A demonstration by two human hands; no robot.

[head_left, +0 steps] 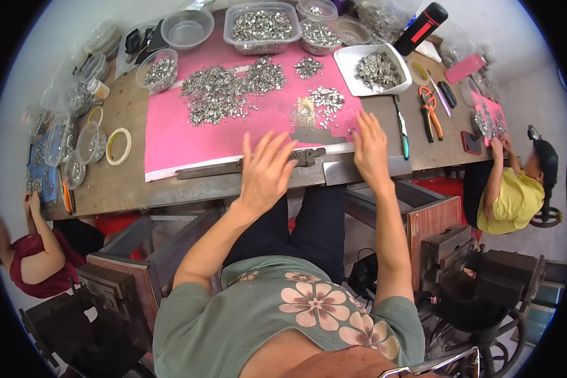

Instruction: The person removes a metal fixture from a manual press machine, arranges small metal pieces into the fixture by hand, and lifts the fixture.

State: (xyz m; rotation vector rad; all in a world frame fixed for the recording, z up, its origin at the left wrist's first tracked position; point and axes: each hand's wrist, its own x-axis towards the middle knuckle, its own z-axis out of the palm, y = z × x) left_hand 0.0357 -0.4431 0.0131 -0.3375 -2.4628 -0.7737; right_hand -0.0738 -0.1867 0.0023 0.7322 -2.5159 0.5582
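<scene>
My left hand (264, 169) hovers over a long dark metal bar fixture (211, 171) at the table's front edge, its fingers stretched out and apart. A toothed metal block (309, 157) on the fixture lies just right of its fingertips. My right hand (372, 148) is also open, fingers up, by the right end of a flat grey metal plate (340, 171). Nothing shows in either hand. Beyond them on the pink mat (164, 138) lie thin brass-coloured pins (303, 113), small silver parts (327, 104) and a large heap of silver metal pieces (214, 94).
A white tray (345, 63) of metal pieces, a green toothbrush (403, 135) and orange-handled pliers (429, 113) lie to the right. Plastic tubs (263, 47) stand at the back; tape rolls (119, 147) lie left. Co-workers sit at both sides, one in a yellow shirt (513, 195).
</scene>
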